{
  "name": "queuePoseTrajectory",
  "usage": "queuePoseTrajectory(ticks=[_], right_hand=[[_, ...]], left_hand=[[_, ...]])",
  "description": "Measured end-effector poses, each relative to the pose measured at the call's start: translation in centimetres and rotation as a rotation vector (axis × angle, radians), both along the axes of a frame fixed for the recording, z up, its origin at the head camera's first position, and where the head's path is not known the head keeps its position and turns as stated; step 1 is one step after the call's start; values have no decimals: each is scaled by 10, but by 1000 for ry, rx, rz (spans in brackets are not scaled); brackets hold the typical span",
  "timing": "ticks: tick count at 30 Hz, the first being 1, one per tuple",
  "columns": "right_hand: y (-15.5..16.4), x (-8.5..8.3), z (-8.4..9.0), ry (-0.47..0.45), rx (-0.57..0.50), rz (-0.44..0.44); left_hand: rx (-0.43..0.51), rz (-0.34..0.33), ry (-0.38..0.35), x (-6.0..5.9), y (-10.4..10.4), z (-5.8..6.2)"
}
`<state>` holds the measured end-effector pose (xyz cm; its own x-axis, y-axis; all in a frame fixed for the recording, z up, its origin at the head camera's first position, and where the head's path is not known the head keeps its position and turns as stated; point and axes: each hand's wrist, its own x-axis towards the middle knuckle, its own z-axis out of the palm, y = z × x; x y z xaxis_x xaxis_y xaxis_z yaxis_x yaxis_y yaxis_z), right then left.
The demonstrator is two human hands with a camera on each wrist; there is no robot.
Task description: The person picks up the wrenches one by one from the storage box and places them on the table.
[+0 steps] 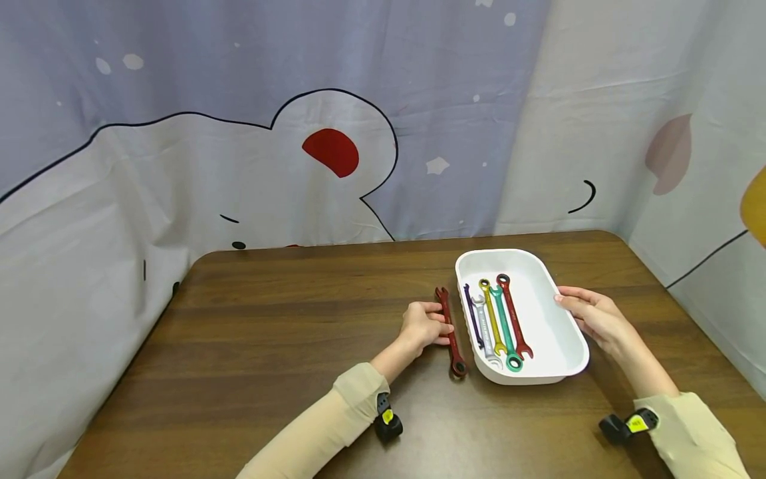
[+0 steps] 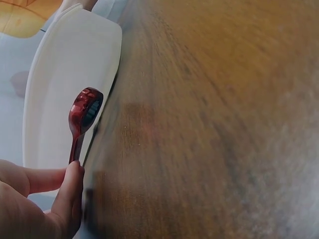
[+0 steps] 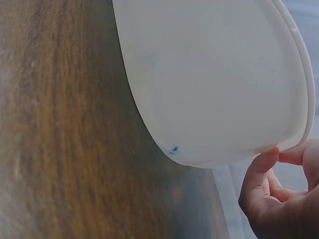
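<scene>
My left hand (image 1: pixel 421 326) pinches a dark red combination wrench (image 1: pixel 453 342) between thumb and fingers, just left of a white plastic tray (image 1: pixel 553 332). The ring end of this wrench (image 2: pixel 79 114) points toward the left wrist camera, beside the tray's outer wall. On the tray's right side, my right hand (image 1: pixel 598 321) holds the rim, thumb and finger pinching it in the right wrist view. Inside the tray, side by side, lie a purple wrench (image 1: pixel 473 316), a silver wrench (image 1: pixel 485 329), a yellow wrench (image 1: pixel 492 316), a green wrench (image 1: pixel 506 326) and a red wrench (image 1: pixel 513 316).
The tray stands on the right part of a brown wooden table (image 1: pixel 269 319). A patterned curtain (image 1: pixel 239 179) hangs behind the table and along both sides. Each wrist wears a strap with a small black camera (image 1: pixel 389 427).
</scene>
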<state>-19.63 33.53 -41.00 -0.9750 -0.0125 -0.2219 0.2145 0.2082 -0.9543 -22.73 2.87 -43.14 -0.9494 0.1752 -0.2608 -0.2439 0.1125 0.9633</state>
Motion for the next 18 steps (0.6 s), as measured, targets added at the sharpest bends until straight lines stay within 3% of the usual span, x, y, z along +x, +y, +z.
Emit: queuePoseTrajectory(ticks=[18], right_hand=[[0, -1, 1, 2, 9, -1]], left_hand=[[-54, 1, 62, 1, 1, -3]])
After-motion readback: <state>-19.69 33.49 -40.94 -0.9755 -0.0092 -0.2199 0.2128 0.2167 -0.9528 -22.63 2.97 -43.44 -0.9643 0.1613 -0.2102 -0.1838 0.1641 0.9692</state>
